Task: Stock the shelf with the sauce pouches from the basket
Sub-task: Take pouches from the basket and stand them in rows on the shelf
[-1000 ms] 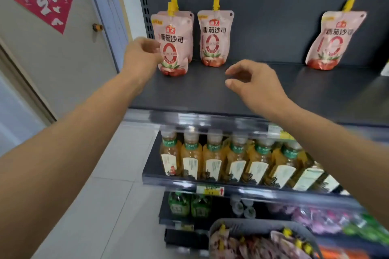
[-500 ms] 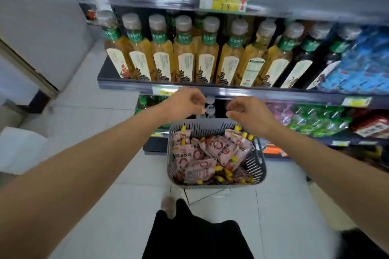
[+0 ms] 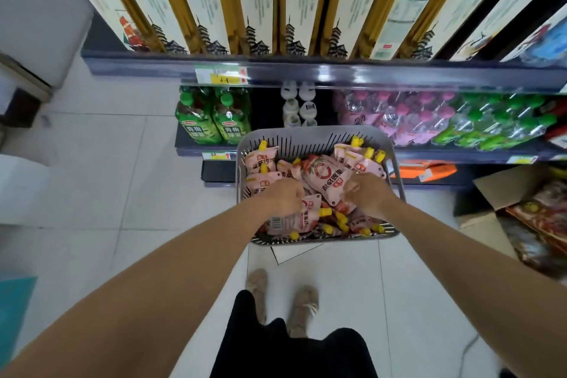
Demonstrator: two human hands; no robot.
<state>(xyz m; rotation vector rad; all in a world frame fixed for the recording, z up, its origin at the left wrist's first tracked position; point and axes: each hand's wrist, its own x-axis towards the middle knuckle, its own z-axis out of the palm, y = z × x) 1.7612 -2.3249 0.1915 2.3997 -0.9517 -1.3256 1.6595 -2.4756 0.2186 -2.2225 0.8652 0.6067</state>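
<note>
Reaching down with both bare arms, a person sinks the left hand (image 3: 283, 197) and right hand (image 3: 366, 195) into a grey slotted plastic basket (image 3: 313, 139) on the pale tiled floor, heaped with glossy pink pouches (image 3: 264, 163) capped in yellow. The right fingers curl against the large pouch (image 3: 326, 178), which lies on top with its long axis diagonal and its narrow end toward the camera; the left hand seems closed on a pouch beneath, though its knuckles hide the grip. Amber bottles (image 3: 260, 9) line the shelf (image 3: 337, 74) above.
</note>
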